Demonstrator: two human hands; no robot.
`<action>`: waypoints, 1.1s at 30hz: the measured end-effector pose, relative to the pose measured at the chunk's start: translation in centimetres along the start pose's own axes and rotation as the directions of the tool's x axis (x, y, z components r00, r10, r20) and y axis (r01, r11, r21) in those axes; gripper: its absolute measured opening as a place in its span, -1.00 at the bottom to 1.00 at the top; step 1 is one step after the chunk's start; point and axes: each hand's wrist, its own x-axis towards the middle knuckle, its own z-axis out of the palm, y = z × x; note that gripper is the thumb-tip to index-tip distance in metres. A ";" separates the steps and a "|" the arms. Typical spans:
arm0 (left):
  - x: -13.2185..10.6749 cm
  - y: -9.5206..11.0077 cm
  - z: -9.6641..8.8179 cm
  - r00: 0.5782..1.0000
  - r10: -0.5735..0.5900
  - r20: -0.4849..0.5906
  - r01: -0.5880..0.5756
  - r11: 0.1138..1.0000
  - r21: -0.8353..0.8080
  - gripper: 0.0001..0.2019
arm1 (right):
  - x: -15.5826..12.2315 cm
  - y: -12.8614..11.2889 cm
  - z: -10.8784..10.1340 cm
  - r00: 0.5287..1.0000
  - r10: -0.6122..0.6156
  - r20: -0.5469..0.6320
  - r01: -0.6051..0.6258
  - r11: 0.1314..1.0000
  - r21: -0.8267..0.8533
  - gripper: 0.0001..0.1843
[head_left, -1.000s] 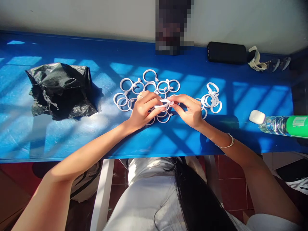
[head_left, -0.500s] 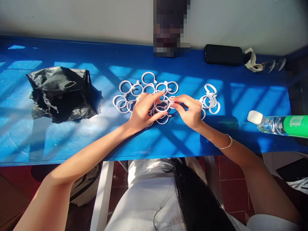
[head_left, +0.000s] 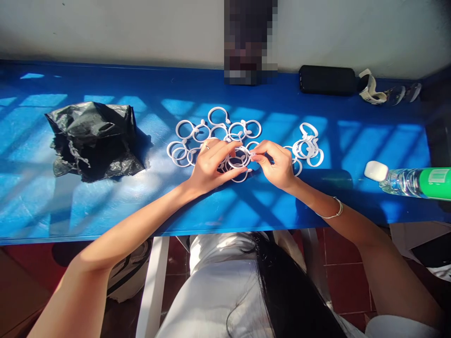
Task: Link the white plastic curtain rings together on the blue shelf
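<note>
Several white plastic rings [head_left: 218, 126] lie spread on the blue table [head_left: 105, 206] in the middle. Both hands meet over them on one white ring [head_left: 238, 158]. My left hand [head_left: 211, 164] pinches its left side between thumb and curled fingers. My right hand [head_left: 278, 162] pinches its right side at the clasp. A smaller bunch of linked white rings [head_left: 308, 145] lies just right of my right hand.
A crumpled black plastic bag [head_left: 93, 141] lies at the left. A black case [head_left: 327, 80], a white watch [head_left: 369, 91] and glasses [head_left: 405, 91] sit along the back wall. A water bottle with a green label [head_left: 412, 180] lies at the right.
The hands have stayed over the ring pile. The held ring has turned from edge-on to nearly flat and sunk closer to the table. The view has shifted slightly.
</note>
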 end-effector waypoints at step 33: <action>0.6 -1.8 -0.2 0.972 -0.003 -0.236 0.063 0.967 0.246 -0.52 | 2.2 3.8 -7.9 0.976 0.098 -0.196 -0.217 0.550 -0.806 -0.63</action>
